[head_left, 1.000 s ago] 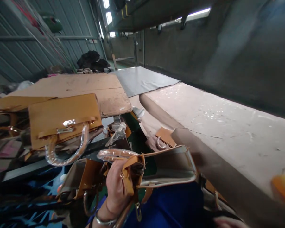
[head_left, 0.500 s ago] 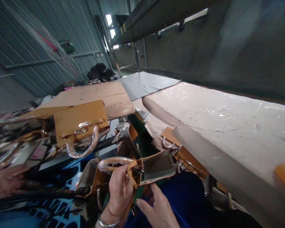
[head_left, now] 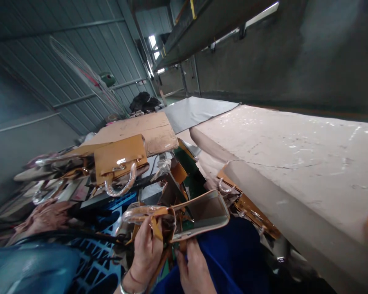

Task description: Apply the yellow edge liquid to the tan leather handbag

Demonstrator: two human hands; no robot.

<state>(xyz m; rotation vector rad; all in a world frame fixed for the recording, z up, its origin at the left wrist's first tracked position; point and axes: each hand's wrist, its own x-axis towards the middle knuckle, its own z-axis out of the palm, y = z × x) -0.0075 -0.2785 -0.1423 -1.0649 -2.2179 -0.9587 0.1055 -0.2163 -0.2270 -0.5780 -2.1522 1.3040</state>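
Tan bag point(head_left: 207, 214), near: left end gripped by left hand point(head_left: 147, 245); right hand point(head_left: 196, 265) at lower edge, its grasp not discernible.

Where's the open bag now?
In the head view, the open bag is low centre, its left end in the left hand, the right hand below it.

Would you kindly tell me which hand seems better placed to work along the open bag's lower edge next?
Probably the right hand: it sits right by the lower edge of the open bag, while the left hand appears occupied, gripping the bag's tan end.
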